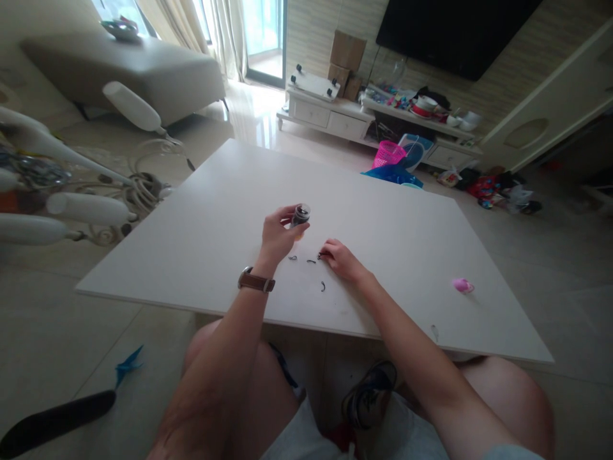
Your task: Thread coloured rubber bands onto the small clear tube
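My left hand [279, 235] is closed around a small clear jar [301, 215], held up over the white table [201, 211]. Dark bits show inside the jar, and its mouth faces up toward me. Lower and to the right, my right hand [338, 259] rests at the tabletop, fingers pinched on a small black loop like a hair tie [320, 256]. Between and below the hands lie more of these: one black loop [293, 258] near my left wrist, a second loop [311, 261] by my right fingertips, and a curved one [322, 287] nearer me.
A pink plastic piece [462, 285] lies on the right part of the table. A thin pale loop [435, 332] is near the front edge, beside my right forearm. White lamp-like parts with cables [143, 185] stand off the left edge; a pink basket [387, 154] is beyond the far edge.
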The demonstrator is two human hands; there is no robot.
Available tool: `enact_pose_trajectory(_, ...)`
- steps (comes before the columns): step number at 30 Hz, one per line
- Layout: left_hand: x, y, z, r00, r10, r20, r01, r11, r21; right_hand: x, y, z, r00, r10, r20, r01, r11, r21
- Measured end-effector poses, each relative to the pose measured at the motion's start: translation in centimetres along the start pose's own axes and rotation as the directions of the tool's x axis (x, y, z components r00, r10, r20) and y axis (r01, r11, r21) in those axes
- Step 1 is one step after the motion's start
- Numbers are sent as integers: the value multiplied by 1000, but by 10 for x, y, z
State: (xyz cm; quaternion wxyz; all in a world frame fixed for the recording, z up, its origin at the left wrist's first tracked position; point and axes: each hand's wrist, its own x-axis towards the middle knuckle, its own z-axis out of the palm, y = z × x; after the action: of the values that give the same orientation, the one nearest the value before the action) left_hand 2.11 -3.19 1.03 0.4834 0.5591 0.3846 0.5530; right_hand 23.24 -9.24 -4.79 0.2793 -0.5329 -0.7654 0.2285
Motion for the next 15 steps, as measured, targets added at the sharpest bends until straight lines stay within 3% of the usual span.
enact_pose_trajectory(4, -3, 0, -1, 988, 134, 80, -152, 946, 285, 1, -14, -12, 987, 18, -159, -19, 1000, -6)
enact_pose_trajectory(8, -8, -2, 3, 951, 203, 231, -296, 812, 503, 8, -45, -43, 895, -40, -444, 31, 999, -27)
enact_pose_trajectory(10, -11, -4, 7, 937, 202, 287, -329, 786, 523, 14, -60, -55, 886, -118, -449, 89, 992, -84)
enact_pose_trajectory(15, -13, -5, 15, 923, 180, 340, -340, 797, 500, 24, -73, -59, 938, -189, -290, 147, 976, -160)
